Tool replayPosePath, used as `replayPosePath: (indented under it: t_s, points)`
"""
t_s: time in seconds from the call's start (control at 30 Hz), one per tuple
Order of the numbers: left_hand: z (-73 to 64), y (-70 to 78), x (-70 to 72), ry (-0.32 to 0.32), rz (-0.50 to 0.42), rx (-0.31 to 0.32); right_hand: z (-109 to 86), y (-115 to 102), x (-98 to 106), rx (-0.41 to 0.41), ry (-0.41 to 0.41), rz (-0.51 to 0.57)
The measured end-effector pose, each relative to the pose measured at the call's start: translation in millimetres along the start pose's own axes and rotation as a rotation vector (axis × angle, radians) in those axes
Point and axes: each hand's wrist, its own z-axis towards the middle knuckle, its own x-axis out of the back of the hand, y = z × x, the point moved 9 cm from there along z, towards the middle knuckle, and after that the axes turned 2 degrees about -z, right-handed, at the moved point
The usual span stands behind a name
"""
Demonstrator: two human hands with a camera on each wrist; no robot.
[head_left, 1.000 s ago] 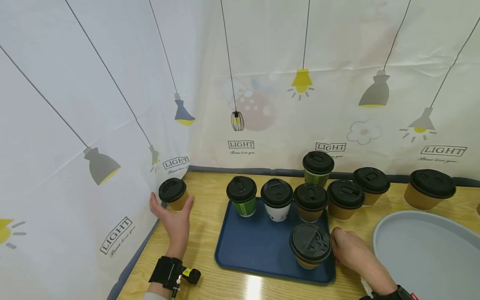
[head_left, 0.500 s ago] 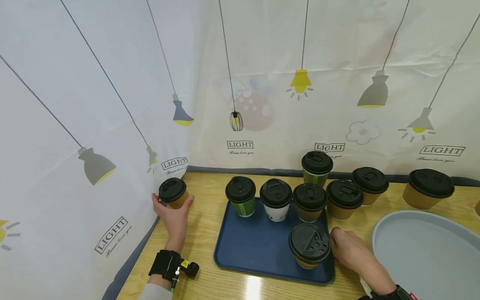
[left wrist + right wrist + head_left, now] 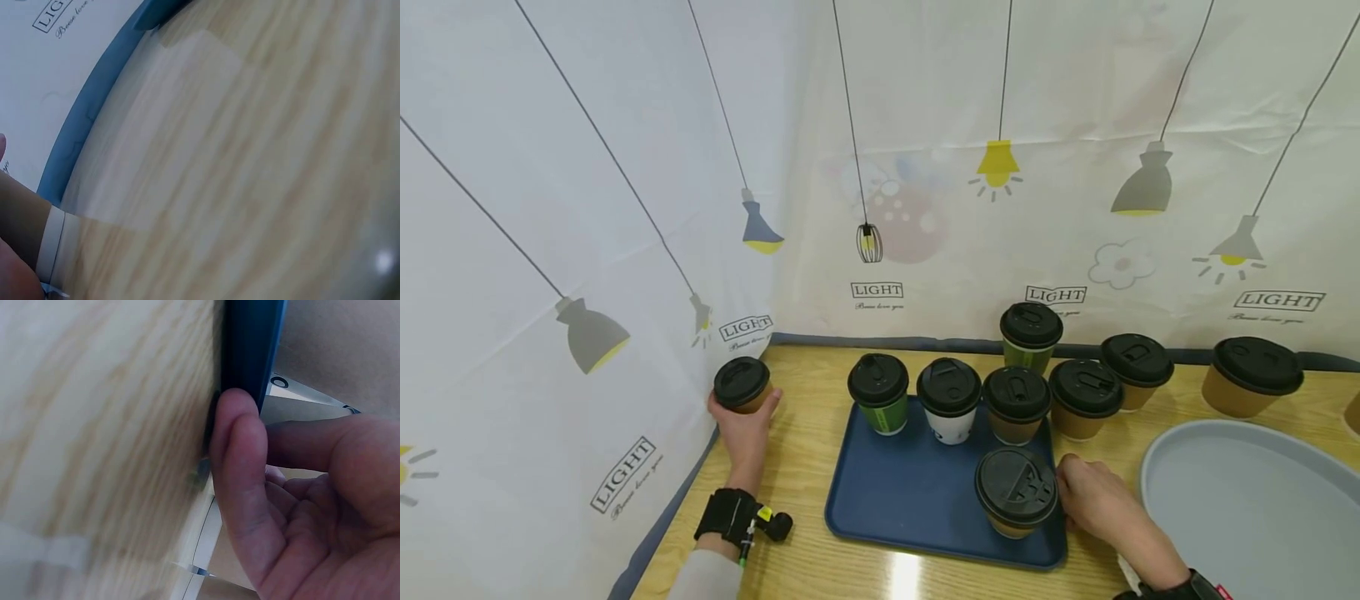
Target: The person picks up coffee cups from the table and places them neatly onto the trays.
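a wood-grain table (image 3: 801, 475) bears a blue tray (image 3: 895, 492) at the right hand (image 3: 1097, 497), a grey tray (image 3: 1247, 492) to that hand's right, lidded cups (image 3: 1086, 400) beyond it.

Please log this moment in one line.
left hand: holds black-lidded brown paper cup | right hand: grips edge of blue rectangular tray

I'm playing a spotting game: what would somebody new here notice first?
Probably the blue tray in the middle, with dark-lidded cups along its back edge. Then the left hand, holding a brown cup at the left, and the yellow lamp printed on the backdrop above the tray.
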Motion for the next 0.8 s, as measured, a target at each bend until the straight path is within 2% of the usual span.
replayPosePath:
  t_s: [0.27,0.5,0.67,0.8]
  points:
    - [5.8,-2.5,0.6,-0.017,0.008,-0.006,0.0,-0.3,0.0,-0.003,-0.004,0.001]
    - [8.0,-1.1,3.3,-0.005,0.063,-0.017,1.2,0.7,-1.8,-0.024,-0.026,-0.001]
    - [3.8,2.9,2.6,-0.009,0.045,-0.03,0.1,0.9,-1.4,-0.026,-0.023,0.002]
    - [-3.3,11.8,0.9,-0.018,0.032,-0.069,-0.3,0.1,0.0,-0.019,-0.011,-0.001]
